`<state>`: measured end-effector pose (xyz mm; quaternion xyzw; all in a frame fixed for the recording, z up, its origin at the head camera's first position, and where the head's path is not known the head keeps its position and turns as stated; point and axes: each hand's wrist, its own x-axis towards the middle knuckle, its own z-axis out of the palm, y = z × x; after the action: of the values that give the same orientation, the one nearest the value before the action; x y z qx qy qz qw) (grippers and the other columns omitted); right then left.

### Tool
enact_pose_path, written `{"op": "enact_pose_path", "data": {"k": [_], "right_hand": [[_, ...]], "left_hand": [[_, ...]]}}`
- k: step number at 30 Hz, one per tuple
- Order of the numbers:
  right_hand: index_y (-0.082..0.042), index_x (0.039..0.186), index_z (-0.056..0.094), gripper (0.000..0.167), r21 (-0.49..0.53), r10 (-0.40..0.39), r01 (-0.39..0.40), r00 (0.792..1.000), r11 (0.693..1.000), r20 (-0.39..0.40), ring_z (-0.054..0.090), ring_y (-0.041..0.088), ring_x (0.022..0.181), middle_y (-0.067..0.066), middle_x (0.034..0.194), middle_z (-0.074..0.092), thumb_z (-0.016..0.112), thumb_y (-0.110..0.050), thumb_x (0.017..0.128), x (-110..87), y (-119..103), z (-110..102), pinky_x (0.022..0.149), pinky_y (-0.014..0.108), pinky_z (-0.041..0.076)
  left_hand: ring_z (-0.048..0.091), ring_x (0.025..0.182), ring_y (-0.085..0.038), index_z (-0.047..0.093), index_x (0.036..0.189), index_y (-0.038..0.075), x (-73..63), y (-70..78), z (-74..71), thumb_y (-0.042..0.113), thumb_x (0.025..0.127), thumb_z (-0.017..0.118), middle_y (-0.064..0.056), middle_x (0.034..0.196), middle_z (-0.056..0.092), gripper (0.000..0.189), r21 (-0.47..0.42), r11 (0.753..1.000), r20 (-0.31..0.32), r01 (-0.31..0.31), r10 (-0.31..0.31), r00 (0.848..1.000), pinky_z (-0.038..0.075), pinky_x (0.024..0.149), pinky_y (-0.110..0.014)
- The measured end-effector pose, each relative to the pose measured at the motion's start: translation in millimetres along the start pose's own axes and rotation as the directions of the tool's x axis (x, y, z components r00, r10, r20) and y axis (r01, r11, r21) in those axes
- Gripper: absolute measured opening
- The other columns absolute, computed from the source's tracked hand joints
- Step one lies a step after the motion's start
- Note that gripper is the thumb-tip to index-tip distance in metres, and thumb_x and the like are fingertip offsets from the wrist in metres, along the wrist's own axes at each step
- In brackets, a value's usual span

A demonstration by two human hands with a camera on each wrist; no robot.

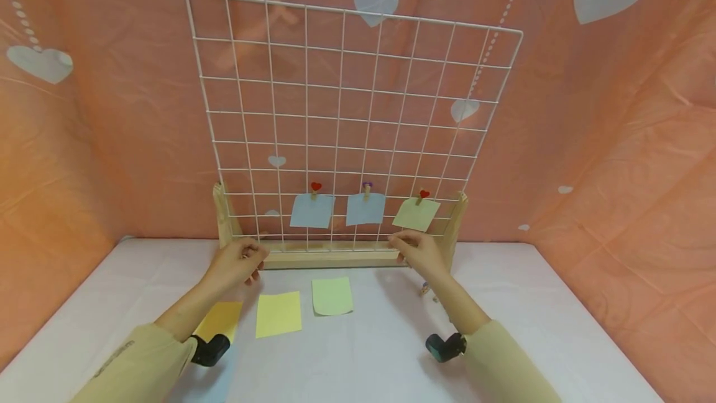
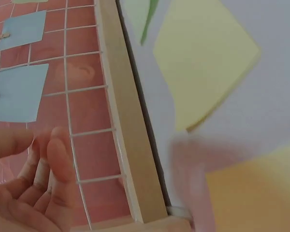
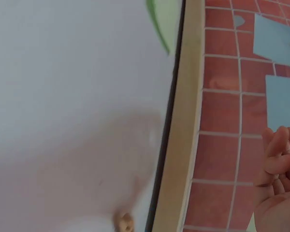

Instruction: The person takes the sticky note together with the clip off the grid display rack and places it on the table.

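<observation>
My left hand (image 1: 240, 260) hovers in front of the lower left of the white wire grid (image 1: 341, 87), its fingers loosely bent with nothing visible between them. At the lower right, my right hand (image 1: 419, 250) is just below a pale green note (image 1: 416, 214), its fingers bent, and no held thing shows. That note hangs tilted from a red-heart clothespin (image 1: 423, 195). Two blue notes hang to its left: one blue note (image 1: 366, 209) under a purple-topped clothespin (image 1: 367, 189), another blue note (image 1: 311, 211) under a red-heart clothespin (image 1: 316, 188).
On the white table (image 1: 369, 353) lie a green sticky note (image 1: 332, 296), a yellow note (image 1: 278, 314) and an orange-yellow note (image 1: 224, 318), partly under the left arm. Small clothespins (image 1: 425, 288) lie beside the right forearm. A wooden stand (image 1: 335, 259) holds the grid.
</observation>
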<state>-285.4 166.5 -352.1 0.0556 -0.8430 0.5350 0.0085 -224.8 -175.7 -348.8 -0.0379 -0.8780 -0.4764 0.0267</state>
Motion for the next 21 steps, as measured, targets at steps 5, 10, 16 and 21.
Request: {"op": "enact_pose_path", "data": {"k": [5,10,16,21], "right_hand": [[0.001,0.11,0.068,0.029,0.069,-0.019,0.017,0.999,0.997,0.026,0.053,0.009,0.057,0.018,0.099,0.07,0.062,-0.022,0.094,4.5,-12,11,0.047,0.017,0.033],[0.001,0.109,0.067,0.03,0.08,-0.045,0.042,0.998,0.996,0.04,0.054,0.011,0.057,0.009,0.091,0.071,0.062,-0.024,0.094,8.3,-21,22,0.045,0.016,0.033],[0.004,0.107,0.067,0.027,0.103,-0.074,0.074,0.997,0.992,-0.007,0.054,0.009,0.053,0.007,0.084,0.071,0.064,-0.019,0.093,11.3,-28,31,0.046,0.016,0.035],[0.002,0.104,0.069,0.023,0.124,-0.103,0.105,0.994,0.987,-0.023,0.055,0.009,0.053,0.021,0.095,0.069,0.064,-0.018,0.092,15.5,-38,38,0.048,0.016,0.04]], "left_hand": [[0.061,0.061,-0.015,0.055,0.102,-0.007,9.6,9.3,0.6,0.015,0.097,0.053,-0.014,0.083,0.063,0.022,-0.067,0.997,-0.076,0.043,-0.048,0.996,0.054,0.054,-0.026],[0.062,0.065,-0.014,0.055,0.107,-0.006,15.5,13.7,3.0,0.018,0.097,0.054,-0.014,0.087,0.063,0.025,-0.093,0.994,-0.145,0.052,-0.065,0.987,0.055,0.058,-0.026],[0.065,0.071,-0.015,0.059,0.108,-0.003,21.7,13.9,13.2,0.017,0.095,0.057,-0.021,0.098,0.064,0.025,-0.105,0.994,-0.275,0.005,-0.034,0.961,0.054,0.061,-0.023],[0.063,0.091,-0.029,0.061,0.11,-0.003,26.7,15.4,19.8,0.017,0.095,0.058,-0.022,0.105,0.063,0.025,-0.077,0.997,-0.349,-0.032,0.004,0.937,0.048,0.07,-0.023]]}}
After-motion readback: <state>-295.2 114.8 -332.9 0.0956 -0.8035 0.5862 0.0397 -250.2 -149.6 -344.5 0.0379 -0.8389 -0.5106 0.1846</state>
